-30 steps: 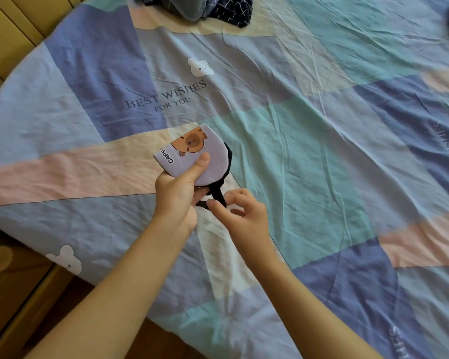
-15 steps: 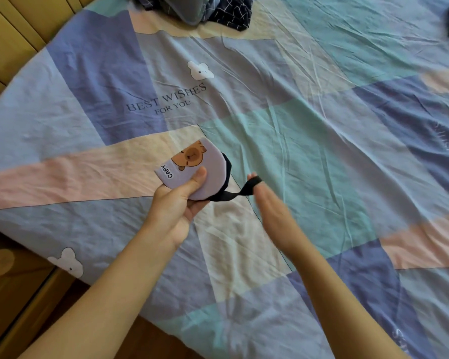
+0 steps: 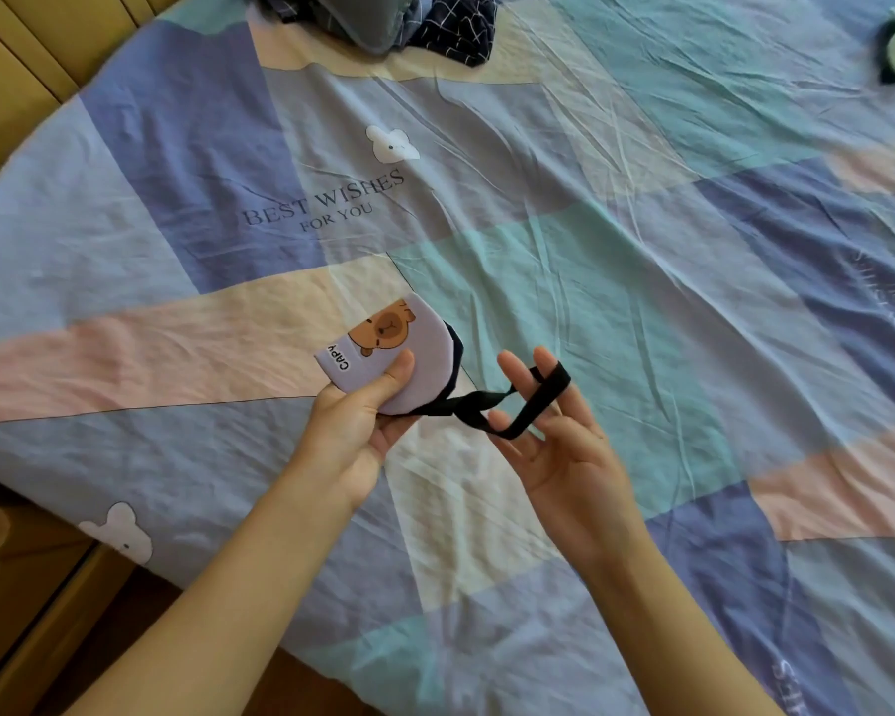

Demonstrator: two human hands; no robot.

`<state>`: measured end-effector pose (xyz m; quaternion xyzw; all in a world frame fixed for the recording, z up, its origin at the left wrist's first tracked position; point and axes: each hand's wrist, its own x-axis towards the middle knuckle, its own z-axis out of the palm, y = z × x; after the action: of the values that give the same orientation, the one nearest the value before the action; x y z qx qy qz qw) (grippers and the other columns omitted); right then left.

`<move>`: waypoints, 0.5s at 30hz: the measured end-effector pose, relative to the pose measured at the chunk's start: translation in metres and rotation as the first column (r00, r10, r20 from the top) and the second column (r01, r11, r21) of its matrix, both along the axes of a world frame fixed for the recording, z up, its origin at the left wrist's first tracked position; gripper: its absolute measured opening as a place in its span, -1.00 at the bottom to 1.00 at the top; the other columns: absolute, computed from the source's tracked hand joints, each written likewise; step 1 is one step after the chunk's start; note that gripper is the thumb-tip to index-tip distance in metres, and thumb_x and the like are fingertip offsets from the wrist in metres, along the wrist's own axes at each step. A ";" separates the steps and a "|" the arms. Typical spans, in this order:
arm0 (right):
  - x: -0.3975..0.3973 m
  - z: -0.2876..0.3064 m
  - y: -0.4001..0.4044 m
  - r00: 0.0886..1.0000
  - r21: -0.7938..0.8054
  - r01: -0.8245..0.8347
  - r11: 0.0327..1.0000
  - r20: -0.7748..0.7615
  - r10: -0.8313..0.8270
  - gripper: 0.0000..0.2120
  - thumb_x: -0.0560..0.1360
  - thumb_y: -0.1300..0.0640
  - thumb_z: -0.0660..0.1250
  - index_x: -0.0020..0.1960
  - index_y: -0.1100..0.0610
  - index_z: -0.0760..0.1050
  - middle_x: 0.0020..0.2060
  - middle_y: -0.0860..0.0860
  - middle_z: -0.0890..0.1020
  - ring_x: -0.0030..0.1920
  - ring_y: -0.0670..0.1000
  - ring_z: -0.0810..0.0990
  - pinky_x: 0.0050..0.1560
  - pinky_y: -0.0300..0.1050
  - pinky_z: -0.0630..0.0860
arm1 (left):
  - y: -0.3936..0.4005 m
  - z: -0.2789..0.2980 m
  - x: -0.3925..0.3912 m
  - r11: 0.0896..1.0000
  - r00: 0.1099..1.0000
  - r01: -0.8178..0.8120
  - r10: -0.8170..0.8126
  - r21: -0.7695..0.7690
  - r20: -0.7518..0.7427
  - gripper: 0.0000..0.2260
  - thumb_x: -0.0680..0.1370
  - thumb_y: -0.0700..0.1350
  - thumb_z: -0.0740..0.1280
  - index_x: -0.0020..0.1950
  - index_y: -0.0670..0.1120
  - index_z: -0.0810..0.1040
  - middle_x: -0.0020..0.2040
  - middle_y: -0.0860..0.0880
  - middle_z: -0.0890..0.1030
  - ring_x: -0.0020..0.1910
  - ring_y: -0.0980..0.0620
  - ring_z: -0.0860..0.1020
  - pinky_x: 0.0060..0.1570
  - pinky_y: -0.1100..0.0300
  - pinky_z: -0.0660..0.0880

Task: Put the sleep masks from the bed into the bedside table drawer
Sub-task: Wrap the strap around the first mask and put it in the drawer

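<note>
Left hand (image 3: 355, 431) gripping folded sleep mask (image 3: 383, 354), right hand (image 3: 554, 436) stretching strap (image 3: 530, 400)

A big bed sheet (image 3: 590, 250) covers the bed, with blue, green, pink and cream patches and lots of wrinkles. It has little white bears (image 3: 391, 143) and the words "BEST WISHES FOR YOU" (image 3: 326, 204). A pile of dark clothes (image 3: 414, 18), maybe a pillow too, sits at the top. A tan headboard (image 3: 32, 54) is on the left.
</note>
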<state>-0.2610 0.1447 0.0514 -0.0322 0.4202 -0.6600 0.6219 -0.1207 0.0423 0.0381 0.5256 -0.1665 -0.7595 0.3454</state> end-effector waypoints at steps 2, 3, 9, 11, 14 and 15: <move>0.006 -0.003 -0.004 0.992 0.034 0.016 0.999 -0.128 -0.012 -0.56 0.32 0.34 0.32 0.14 0.01 0.57 0.18 0.00 0.63 -0.18 0.02 0.69 0.09 0.00 0.61 | 0.002 0.000 -0.002 0.999 0.999 0.038 -0.038 -0.027 -0.005 -0.87 0.45 -0.23 0.39 -0.01 -0.12 0.59 -0.16 -0.02 0.71 -0.16 0.07 0.67 -0.29 0.26 0.58; 0.008 -0.004 -0.004 0.979 0.047 0.011 0.999 -0.205 -0.001 -0.55 0.34 0.37 0.33 0.14 -0.01 0.58 0.20 -0.02 0.62 -0.12 0.00 0.69 0.02 -0.05 0.62 | 0.003 0.001 -0.003 0.997 0.998 0.061 -0.061 -0.045 0.004 -0.84 0.43 -0.23 0.40 0.00 -0.13 0.60 -0.14 -0.03 0.71 -0.14 0.05 0.67 -0.28 0.25 0.58; 0.014 -0.004 -0.004 0.873 0.094 -0.060 0.994 -0.477 0.098 -0.41 0.33 0.41 0.44 0.30 0.04 0.48 0.19 -0.09 0.63 0.17 -0.17 0.60 0.02 -0.17 0.60 | 0.009 0.008 -0.001 0.916 0.942 0.326 -0.294 -0.235 0.164 -0.71 0.33 -0.19 0.46 0.04 -0.14 0.60 -0.10 -0.08 0.70 -0.09 -0.04 0.67 -0.26 0.19 0.58; 0.015 -0.003 -0.002 0.848 0.079 -0.100 0.992 -0.515 0.127 -0.38 0.35 0.46 0.43 0.34 0.08 0.45 0.18 -0.06 0.63 0.11 -0.11 0.64 -0.04 -0.05 0.65 | 0.008 0.012 0.001 0.850 0.891 0.449 -0.403 -0.275 0.208 -0.73 0.33 -0.22 0.47 0.03 -0.15 0.62 -0.09 -0.09 0.70 -0.09 -0.06 0.67 -0.24 0.20 0.58; 0.012 -0.002 0.000 0.817 0.045 -0.119 0.992 -0.563 0.124 -0.36 0.33 0.46 0.44 0.29 -0.03 0.43 0.10 -0.09 0.67 0.14 -0.10 0.63 0.00 -0.18 0.60 | 0.005 0.018 0.002 0.724 0.784 0.621 -0.567 -0.301 0.252 -0.72 0.36 -0.27 0.48 0.06 -0.16 0.63 -0.05 -0.11 0.70 -0.04 -0.06 0.66 -0.12 0.16 0.60; 0.011 -0.001 0.001 0.809 0.033 -0.129 0.991 -0.575 0.124 -0.35 0.33 0.43 0.42 0.31 -0.02 0.41 0.10 -0.08 0.67 0.16 -0.08 0.62 0.07 -0.20 0.56 | 0.005 0.019 0.002 0.681 0.747 0.664 -0.614 -0.307 0.255 -0.69 0.36 -0.27 0.48 0.09 -0.14 0.63 -0.03 -0.11 0.70 -0.01 -0.06 0.66 -0.05 0.14 0.59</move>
<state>-0.2501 0.1455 0.0509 -0.2600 0.5829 -0.5782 0.5083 -0.1188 0.0473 0.0576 0.4057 -0.5051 -0.7486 0.1410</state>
